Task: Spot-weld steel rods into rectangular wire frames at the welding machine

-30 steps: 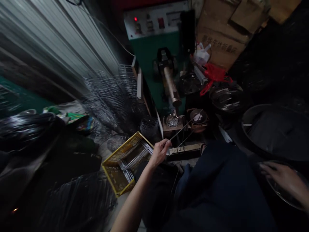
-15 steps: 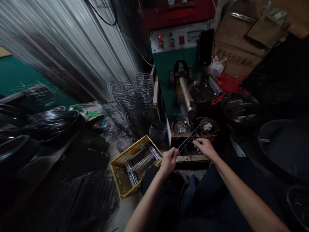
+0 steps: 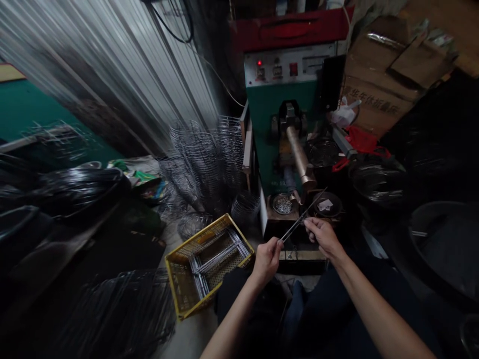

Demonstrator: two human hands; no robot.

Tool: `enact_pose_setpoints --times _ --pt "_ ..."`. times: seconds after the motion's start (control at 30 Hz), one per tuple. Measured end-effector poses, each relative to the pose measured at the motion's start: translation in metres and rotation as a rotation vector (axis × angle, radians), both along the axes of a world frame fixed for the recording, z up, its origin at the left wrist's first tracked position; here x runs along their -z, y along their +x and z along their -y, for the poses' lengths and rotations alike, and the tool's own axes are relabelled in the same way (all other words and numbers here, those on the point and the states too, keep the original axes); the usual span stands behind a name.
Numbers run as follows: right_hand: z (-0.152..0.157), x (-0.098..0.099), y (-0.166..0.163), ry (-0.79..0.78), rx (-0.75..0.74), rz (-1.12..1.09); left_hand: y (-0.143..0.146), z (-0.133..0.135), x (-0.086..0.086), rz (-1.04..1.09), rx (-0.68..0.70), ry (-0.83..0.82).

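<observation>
My left hand is closed around the near end of a few thin metal rods that slant up to the right. My right hand pinches the same rods a little further along. Both hands hover just in front of a green welding machine with a brass-coloured arm and a small dish of metal bits at its base. A dark dish holding a white scrap lies behind my right hand.
A yellow plastic crate with bent wire frames sits on the floor to my left. Stacked wire racks lean against corrugated sheet metal. Dark round basins stand at the right, cardboard boxes and a red bag beyond.
My right hand came from the basin at the far right to the rods and now grips them beside the left hand. The view has shifted left and down.
</observation>
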State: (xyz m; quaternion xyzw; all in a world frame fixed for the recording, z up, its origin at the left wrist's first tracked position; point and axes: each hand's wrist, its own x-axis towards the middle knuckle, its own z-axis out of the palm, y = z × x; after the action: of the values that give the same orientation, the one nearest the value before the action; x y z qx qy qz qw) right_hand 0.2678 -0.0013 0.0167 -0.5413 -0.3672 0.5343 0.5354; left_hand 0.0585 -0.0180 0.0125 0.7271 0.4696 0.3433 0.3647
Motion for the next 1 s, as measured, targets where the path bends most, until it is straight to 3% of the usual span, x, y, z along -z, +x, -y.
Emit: enact_pose_setpoints --times 0.3,1.0 --pt "-0.010 -0.002 0.005 0.044 0.043 -0.023 0.006 -0.003 -0.003 0.011 -0.031 0.024" --pt "-0.025 -0.004 0.011 0.079 -0.014 -0.029 0.010 -0.007 -0.007 0.029 -0.058 0.039"
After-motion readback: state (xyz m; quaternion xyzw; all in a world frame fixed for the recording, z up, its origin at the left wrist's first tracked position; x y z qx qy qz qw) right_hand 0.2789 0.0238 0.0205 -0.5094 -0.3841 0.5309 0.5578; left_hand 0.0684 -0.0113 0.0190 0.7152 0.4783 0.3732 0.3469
